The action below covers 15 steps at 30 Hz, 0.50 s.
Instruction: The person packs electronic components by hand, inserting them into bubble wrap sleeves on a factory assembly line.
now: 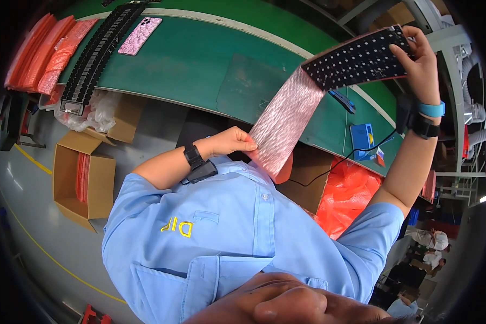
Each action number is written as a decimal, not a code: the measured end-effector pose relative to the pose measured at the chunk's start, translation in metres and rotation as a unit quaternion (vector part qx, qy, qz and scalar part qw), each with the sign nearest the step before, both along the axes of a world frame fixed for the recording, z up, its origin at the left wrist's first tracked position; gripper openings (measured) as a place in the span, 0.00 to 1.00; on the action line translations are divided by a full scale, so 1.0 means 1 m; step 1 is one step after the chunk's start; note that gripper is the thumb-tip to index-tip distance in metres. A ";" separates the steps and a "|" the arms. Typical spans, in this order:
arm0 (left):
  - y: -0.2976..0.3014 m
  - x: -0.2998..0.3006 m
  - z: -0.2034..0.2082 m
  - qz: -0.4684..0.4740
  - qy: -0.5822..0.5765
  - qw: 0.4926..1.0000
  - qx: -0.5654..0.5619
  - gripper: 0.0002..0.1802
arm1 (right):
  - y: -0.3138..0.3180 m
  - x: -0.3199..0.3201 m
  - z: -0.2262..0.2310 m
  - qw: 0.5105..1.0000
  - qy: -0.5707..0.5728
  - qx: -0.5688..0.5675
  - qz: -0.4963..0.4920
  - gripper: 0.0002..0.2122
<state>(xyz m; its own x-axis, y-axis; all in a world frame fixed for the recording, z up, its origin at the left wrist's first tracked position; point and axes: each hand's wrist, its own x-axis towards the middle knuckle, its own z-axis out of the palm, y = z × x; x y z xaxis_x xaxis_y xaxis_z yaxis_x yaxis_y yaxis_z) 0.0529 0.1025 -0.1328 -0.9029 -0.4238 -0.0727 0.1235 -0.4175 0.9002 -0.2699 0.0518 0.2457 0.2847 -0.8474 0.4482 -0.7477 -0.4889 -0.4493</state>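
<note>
Between my hands stretches a long strip with a shiny, wrinkled pink length (289,121) and a black panel with rows of white dots (356,60); the two meet at an angle. Whether they are one piece I cannot tell. My left hand (233,141) pinches the near end of the pink length, close to my shirt. Raised at the upper right, my right hand (420,60) is closed on the outer end of the black panel, thumb on its dotted face. The strip hangs above the edge of the green worktable (189,70).
A black slotted rack (100,51) and a pink patterned phone (140,36) lie on the table, beside stacked red bubble bags (40,51). A blue box (363,141) sits at the right. Below are an open carton (83,181) and red bubble wrap (348,194).
</note>
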 end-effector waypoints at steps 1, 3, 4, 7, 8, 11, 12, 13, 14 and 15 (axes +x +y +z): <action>-0.001 -0.002 0.002 -0.002 -0.002 1.000 -0.002 0.13 | 0.000 0.009 -0.009 0.996 0.040 -0.079 0.008 0.13; -0.003 -0.012 0.009 0.026 0.041 0.998 0.035 0.12 | 0.004 0.032 -0.029 0.988 0.080 -0.129 -0.023 0.12; -0.001 -0.015 0.011 0.048 0.060 0.995 0.058 0.12 | 0.002 0.045 -0.043 0.977 0.116 -0.174 -0.045 0.11; 0.002 -0.026 0.009 0.098 0.032 0.991 0.091 0.10 | 0.011 0.082 -0.092 0.939 0.237 -0.245 -0.048 0.11; 0.004 -0.026 0.008 0.120 0.018 0.987 0.107 0.10 | 0.014 0.087 -0.113 0.923 0.277 -0.266 -0.042 0.11; 0.008 -0.020 0.010 0.121 0.004 0.987 0.104 0.09 | 0.037 0.100 -0.177 0.916 0.304 -0.263 -0.007 0.12; 0.009 -0.018 0.009 0.124 -0.003 0.987 0.105 0.09 | 0.045 0.106 -0.197 0.921 0.298 -0.249 0.008 0.13; 0.009 -0.014 0.007 0.129 -0.004 0.986 0.110 0.09 | 0.056 0.116 -0.213 0.925 0.303 -0.231 -0.008 0.13; 0.011 -0.012 0.006 0.138 -0.010 0.984 0.111 0.08 | 0.066 0.124 -0.227 0.927 0.308 -0.212 -0.024 0.14; 0.011 -0.009 0.005 0.146 -0.016 0.983 0.113 0.08 | 0.072 0.127 -0.243 0.928 0.307 -0.209 -0.019 0.14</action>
<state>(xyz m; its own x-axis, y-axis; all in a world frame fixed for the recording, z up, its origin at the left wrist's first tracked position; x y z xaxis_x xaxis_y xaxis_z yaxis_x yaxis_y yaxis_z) 0.0435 0.1139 -0.1283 -0.7410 -0.6339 -0.2216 0.2403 -0.5584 0.7940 -0.1427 0.1236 0.0031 0.5695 -0.6506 0.5024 -0.8199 -0.4934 0.2904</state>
